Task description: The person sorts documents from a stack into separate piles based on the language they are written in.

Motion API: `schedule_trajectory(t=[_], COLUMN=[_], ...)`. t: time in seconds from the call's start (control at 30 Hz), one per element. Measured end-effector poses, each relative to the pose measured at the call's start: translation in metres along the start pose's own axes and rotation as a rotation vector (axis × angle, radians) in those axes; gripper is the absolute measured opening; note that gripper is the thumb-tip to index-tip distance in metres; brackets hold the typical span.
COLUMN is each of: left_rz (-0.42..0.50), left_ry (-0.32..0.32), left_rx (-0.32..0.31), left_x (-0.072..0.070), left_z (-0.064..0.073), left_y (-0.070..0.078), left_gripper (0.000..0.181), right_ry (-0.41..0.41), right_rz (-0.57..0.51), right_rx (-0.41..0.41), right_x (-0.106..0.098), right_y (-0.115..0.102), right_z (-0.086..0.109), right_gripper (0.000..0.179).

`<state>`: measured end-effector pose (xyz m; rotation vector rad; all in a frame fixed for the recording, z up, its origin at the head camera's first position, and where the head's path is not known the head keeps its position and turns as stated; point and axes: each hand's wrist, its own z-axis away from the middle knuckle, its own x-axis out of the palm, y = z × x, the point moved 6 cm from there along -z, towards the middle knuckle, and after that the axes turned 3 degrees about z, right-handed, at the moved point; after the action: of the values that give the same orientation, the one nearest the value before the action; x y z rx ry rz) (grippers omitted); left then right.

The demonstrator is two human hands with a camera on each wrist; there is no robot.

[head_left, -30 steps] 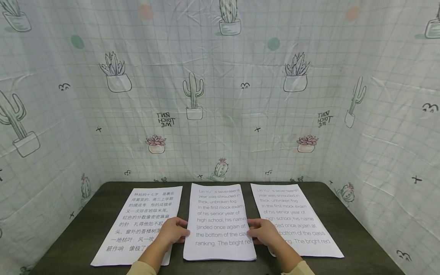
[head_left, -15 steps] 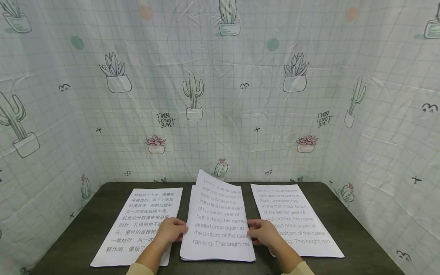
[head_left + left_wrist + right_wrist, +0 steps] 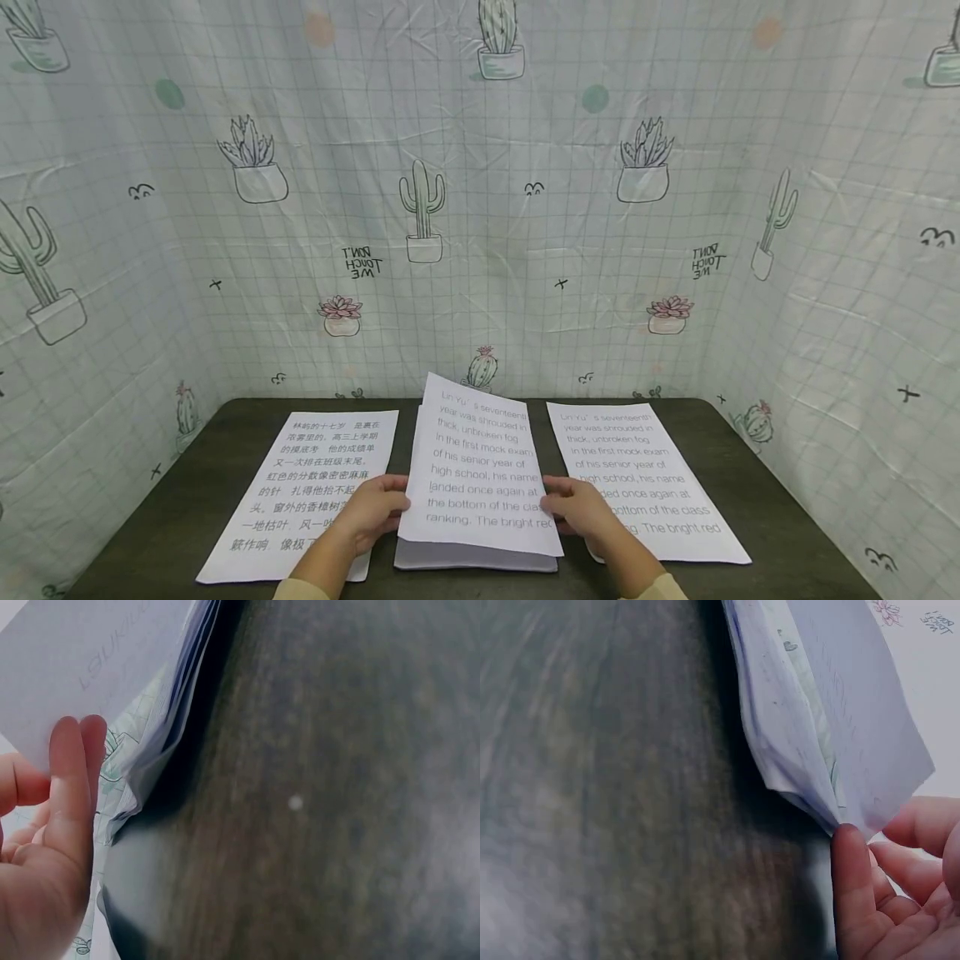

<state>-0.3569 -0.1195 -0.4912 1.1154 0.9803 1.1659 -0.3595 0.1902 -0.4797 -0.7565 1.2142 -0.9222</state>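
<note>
The left hand (image 3: pixel 371 508) and right hand (image 3: pixel 581 508) pinch opposite edges of an English-printed sheet (image 3: pixel 480 475), raised over a paper stack (image 3: pixel 476 558) at lower centre; apparently a lifting step, next calling for level support. Printed pages (image 3: pixel 292 483) flank it on the dark worktop (image 3: pixel 180 492), before cactus-patterned cloth (image 3: pixel 487 208).

Pale yellow sleeves (image 3: pixel 302 588) leave both hands (image 3: pixel 372 505) bare

ctr sheet (image 3: pixel 480 467), R sheet (image 3: pixel 648 479): "Lin Yu's seventeenth" | L sheet (image 3: pixel 300 492): Chinese txt | curtain (image 3: pixel 502 292): "DON'T TOUCH", mirr.
</note>
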Motion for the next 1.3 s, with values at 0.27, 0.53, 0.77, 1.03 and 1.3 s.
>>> schedule_trajectory(t=[0.27, 0.53, 0.77, 1.03, 1.3], left_rz=[0.096, 0.113, 0.114, 0.096, 0.085], left_ry=[-0.019, -0.113, -0.142, -0.145, -0.140], left_rx=[0.012, 0.035, 0.032, 0.017, 0.018], left_x=[0.004, 0.016, 0.037, 0.062, 0.088], left_z=[0.001, -0.001, -0.006, -0.013, -0.019], left_y=[0.003, 0.008, 0.013, 0.017, 0.022], left_gripper=[0.055, 0.068, 0.068, 0.065, 0.064], right_ry=[-0.140, -0.182, -0.182, -0.133, -0.131], right_rz=[-0.220, -0.214, -0.218, -0.210, -0.201], right_rx=[-0.077, -0.096, -0.089, -0.066, -0.059], right_x=[-0.005, -0.016, -0.037, -0.064, -0.088], right_y=[0.000, 0.007, 0.010, 0.019, 0.031], right_z=[0.002, 0.004, 0.007, 0.008, 0.009], right_gripper=[0.064, 0.066, 0.066, 0.065, 0.066])
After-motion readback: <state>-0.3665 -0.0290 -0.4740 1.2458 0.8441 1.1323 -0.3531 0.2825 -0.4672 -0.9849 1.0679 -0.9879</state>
